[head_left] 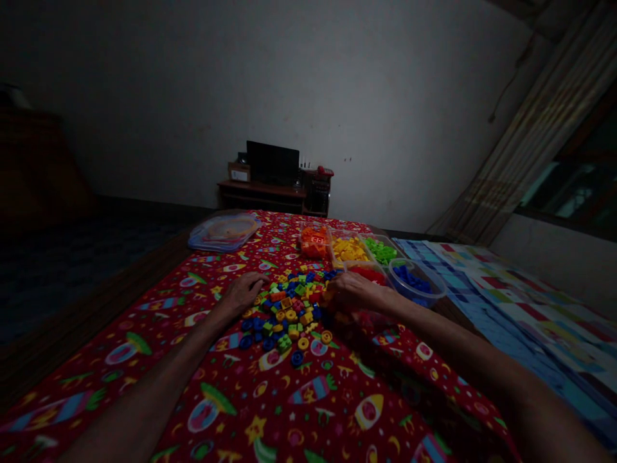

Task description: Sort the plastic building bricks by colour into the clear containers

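A mixed pile of toy building bricks (286,302) in blue, green, yellow, orange and red lies on a red patterned cloth (308,411). At the pile's left edge rests my left hand (243,289), fingers loosely stretched toward the bricks and apparently holding nothing. My right hand (354,289) is over the pile's right side, its fingers bent down and pressed together. Something orange-yellow shows beside those fingertips, but what they hold is too dark to tell. Just behind this hand stands a clear container of red bricks (369,274).
Beyond the pile are clear containers with orange bricks (314,244), yellow bricks (351,249) and light green bricks (380,249). A round tub (436,289) at right holds blue bricks. Clear lids (224,231) are stacked at the far left. Bedding (540,302) lies to the right.
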Demonstrator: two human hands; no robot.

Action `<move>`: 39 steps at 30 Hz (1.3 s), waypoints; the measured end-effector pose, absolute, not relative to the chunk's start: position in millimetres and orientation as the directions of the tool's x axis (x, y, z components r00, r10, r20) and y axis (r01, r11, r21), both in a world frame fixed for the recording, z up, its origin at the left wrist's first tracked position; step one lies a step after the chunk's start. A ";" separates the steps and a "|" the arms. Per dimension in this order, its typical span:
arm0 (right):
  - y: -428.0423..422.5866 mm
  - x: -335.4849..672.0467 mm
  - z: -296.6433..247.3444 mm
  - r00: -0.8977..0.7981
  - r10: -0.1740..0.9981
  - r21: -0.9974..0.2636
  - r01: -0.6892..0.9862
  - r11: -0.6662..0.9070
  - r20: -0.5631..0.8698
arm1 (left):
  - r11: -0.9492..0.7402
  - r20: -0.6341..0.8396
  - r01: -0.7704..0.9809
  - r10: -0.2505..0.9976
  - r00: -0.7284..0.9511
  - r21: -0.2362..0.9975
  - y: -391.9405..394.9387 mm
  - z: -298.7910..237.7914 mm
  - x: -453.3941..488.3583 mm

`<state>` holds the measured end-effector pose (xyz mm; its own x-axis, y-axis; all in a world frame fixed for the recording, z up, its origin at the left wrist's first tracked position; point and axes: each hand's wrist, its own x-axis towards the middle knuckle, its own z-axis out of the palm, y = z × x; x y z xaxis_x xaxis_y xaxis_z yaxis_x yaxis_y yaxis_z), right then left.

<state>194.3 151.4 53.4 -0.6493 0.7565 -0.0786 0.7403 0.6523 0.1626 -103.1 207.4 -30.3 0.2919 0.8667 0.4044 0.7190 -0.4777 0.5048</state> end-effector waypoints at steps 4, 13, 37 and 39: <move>153.1 204.6 62.5 -0.641 0.768 -0.026 0.768 0.641 -0.007 | -0.488 0.412 0.720 0.860 0.301 0.493 209.9 -32.3 -103.3; 187.7 214.8 83.9 -0.504 0.847 -0.214 0.821 0.530 0.168 | -0.495 0.416 0.713 0.856 0.306 0.496 213.2 -36.5 -104.0; 210.8 130.8 27.0 -0.612 0.790 -0.126 0.787 0.604 -0.040 | -0.418 0.298 0.572 0.908 0.296 0.705 209.8 -45.0 -103.6; 203.8 131.8 30.9 -0.686 0.728 -0.167 0.720 0.674 -0.019 | -0.430 0.298 0.571 0.902 0.313 0.699 210.0 -46.3 -104.1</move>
